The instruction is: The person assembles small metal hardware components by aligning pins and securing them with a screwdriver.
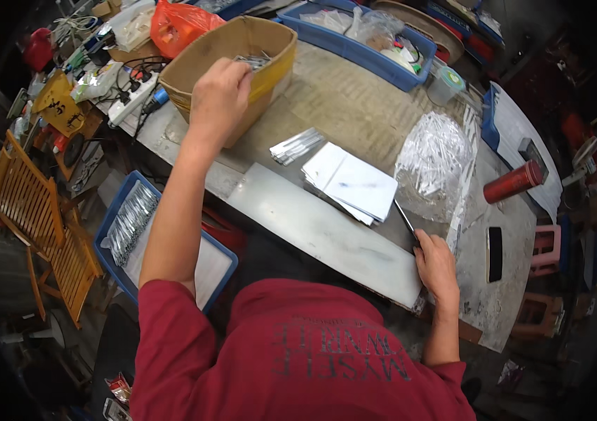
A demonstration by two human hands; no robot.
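Note:
My left hand [221,91] is raised at the rim of a cardboard box [274,81] with thin metal pieces [255,61] inside. Its fingers are curled together; whatever they may hold is hidden. Closed round a slim dark metal tool [405,216] is my right hand [436,263], by the right end of a pale smooth board [319,228]. The tool's far end reaches the edge of a stack of white cards [358,184]. Beside the stack, toward the box, lies a small bundle of flat silvery strips [297,146].
A clear bag of white slender pieces [435,154] lies right of the cards. Farther right are a red cylinder [513,182] and a phone [494,254]. A blue tray of metal pieces [132,221] stands below left; a blue bin [361,43] and lidded tub [445,85] sit behind.

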